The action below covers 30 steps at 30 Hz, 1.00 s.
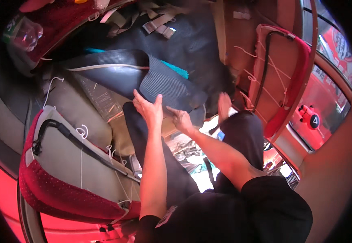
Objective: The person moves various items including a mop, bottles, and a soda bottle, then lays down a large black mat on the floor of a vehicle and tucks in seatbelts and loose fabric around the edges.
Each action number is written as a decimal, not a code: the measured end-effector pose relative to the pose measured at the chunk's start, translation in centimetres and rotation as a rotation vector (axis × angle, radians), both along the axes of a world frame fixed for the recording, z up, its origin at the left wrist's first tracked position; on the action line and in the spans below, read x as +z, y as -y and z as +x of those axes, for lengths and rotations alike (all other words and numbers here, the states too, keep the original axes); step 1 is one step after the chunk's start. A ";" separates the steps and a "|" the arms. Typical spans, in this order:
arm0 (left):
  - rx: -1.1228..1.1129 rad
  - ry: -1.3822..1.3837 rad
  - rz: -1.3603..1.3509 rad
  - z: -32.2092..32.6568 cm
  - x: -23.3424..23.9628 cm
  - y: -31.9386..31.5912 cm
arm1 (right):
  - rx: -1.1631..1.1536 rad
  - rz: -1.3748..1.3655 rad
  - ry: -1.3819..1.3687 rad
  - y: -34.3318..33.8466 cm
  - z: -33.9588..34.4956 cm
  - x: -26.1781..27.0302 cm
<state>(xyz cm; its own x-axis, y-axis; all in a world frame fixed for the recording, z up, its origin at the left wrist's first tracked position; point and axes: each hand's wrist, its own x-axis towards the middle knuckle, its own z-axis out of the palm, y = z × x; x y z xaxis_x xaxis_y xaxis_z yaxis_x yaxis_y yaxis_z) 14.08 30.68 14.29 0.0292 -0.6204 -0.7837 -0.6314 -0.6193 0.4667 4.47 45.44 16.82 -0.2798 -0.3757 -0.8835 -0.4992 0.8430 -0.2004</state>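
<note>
A dark floor mat (176,86) with a ribbed face is folded over on itself before me, a pale line running along its smooth part. My left hand (149,108) is at the mat's near edge, thumb and fingers spread apart. Just to its right, my right hand (182,121) has curled fingers with the index finger reaching to the same edge. Whether it pinches the mat cannot be made out. Bits of a teal fuzzy cloth (177,70) show from behind the folded mat.
Seat backs with red covers tied by white cords stand at left (72,188) and right (297,79). Seat belt buckles (160,29) lie on the dark floor covering (191,42) beyond. A plastic bottle (27,35) rests upper left. A bare foot (224,104) is near my right knee.
</note>
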 end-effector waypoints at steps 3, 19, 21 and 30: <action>-0.013 0.086 0.122 -1.4 -0.2 0.3 | -0.159 -0.068 0.052 -0.9 -1.0 1.9; 0.313 0.218 0.086 -9.8 7.8 -0.9 | 0.407 0.208 0.850 9.3 -15.5 7.6; 0.339 0.180 0.117 -10.3 12.0 1.8 | 0.162 0.195 0.999 11.0 -17.1 8.7; -0.276 0.823 -0.041 7.8 21.5 -10.5 | 0.056 -0.101 0.533 18.1 -23.6 8.3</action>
